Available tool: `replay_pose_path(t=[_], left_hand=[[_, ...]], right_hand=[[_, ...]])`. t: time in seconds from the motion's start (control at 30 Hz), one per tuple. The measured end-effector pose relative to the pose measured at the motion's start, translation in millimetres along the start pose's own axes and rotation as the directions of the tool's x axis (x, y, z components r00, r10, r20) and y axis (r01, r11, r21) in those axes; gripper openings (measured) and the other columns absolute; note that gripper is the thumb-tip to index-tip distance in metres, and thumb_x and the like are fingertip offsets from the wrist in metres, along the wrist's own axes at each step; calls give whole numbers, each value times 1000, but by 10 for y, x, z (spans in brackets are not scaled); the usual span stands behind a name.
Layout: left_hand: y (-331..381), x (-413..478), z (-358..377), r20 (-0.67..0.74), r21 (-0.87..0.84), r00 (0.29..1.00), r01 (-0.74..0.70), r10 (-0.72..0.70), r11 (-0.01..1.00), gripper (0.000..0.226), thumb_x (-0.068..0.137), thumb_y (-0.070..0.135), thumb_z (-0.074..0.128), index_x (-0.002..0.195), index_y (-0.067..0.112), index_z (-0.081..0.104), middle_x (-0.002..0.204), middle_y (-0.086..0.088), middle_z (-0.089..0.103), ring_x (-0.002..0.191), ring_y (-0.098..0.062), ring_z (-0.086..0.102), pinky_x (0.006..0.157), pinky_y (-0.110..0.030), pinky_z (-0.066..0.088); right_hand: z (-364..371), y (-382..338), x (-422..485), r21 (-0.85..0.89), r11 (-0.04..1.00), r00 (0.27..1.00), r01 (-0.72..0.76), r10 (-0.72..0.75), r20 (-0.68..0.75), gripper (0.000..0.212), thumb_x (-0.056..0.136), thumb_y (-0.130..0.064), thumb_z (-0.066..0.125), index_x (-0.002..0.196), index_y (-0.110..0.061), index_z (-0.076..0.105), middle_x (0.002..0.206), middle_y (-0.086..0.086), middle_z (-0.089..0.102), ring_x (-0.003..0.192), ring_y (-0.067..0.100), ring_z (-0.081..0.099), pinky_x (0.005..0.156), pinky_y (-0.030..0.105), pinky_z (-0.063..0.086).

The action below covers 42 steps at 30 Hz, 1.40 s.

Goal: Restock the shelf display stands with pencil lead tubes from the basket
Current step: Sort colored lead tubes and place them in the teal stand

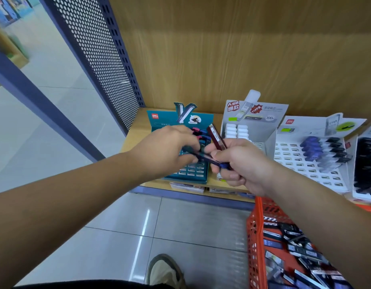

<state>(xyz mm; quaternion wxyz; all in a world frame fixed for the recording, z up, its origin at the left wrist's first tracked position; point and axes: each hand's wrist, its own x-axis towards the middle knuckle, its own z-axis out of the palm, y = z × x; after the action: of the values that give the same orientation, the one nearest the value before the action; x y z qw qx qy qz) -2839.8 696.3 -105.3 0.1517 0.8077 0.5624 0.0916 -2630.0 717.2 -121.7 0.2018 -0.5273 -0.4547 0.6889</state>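
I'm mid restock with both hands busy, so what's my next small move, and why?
Probably draw the blue tube out of the right hand with the left hand and slot it into the teal stand: the left hand seems to pinch its end, and empty slots show right beneath.

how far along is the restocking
Done: the teal stand has a few tubes in its back rows, most slots empty. In hand: the right hand grips a red tube and a blue tube, which the left hand pinches. Left: the orange basket holds many more tubes.
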Motion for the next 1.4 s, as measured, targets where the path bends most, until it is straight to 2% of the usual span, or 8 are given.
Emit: replay_pose_path(t=[0.17,0.4,0.53,0.6,0.7,1.0,1.2,1.4], left_hand=[[-97,-31,93,132,-142,989,87,-68,986,26,79,34,87,94,31,65,89,13,70,85,-10,65,75,-40,55],[-106,-24,206,108,-399,979,202,-173,894,23,77,30,90,75,23,69,72,-1,69,62,-12,58,62,-34,52],[-205,32,323,151,-304,947,316,-282,899,36,81,35,87,112,27,69,88,10,72,84,-9,67,80,-36,59],[-303,27,390,190,-170,925,360,-328,918,51,84,34,83,130,28,61,106,9,70,99,-14,66,89,-36,57],[-434,-15,526,214,-104,912,379,-351,920,46,87,29,79,130,24,65,122,4,68,113,-19,63,95,-31,53],[-500,-19,674,243,-89,914,356,-326,930,48,91,29,74,137,27,63,144,8,57,129,-15,53,103,-24,42],[-510,-33,684,260,-76,917,332,-303,940,48,91,31,75,137,27,62,143,6,56,129,-15,52,104,-26,43],[-512,-42,690,264,-68,919,319,-292,945,49,90,34,75,137,29,62,143,6,55,128,-16,52,107,-30,46]], right_hand=[[99,-63,-15,-245,965,995,95,-91,30,8,102,-21,62,100,-14,67,66,12,66,37,11,26,38,17,18],[4,-71,44,-210,958,966,196,-226,-126,8,92,-19,77,88,-13,75,81,9,78,36,2,42,36,14,29],[-58,-126,117,-494,823,926,282,-367,-83,19,98,-17,69,81,-13,75,63,-7,72,43,0,47,46,13,36],[-80,-155,194,-630,717,902,297,-427,-60,22,98,-23,70,76,-21,70,62,1,67,51,9,51,50,24,40],[-78,-112,359,-765,592,904,255,-427,-28,24,95,-33,72,72,-29,66,60,-3,58,57,17,54,57,31,43],[-6,-10,506,-865,434,875,252,-483,13,21,97,-33,68,78,-33,60,71,-9,59,74,21,60,68,36,53],[-44,57,450,-850,405,824,337,-563,58,12,98,-29,68,99,-22,76,92,-5,65,90,21,60,76,41,56],[-46,61,445,-860,396,804,321,-594,27,12,98,-28,67,101,-21,77,98,-4,69,90,18,59,70,34,52]])
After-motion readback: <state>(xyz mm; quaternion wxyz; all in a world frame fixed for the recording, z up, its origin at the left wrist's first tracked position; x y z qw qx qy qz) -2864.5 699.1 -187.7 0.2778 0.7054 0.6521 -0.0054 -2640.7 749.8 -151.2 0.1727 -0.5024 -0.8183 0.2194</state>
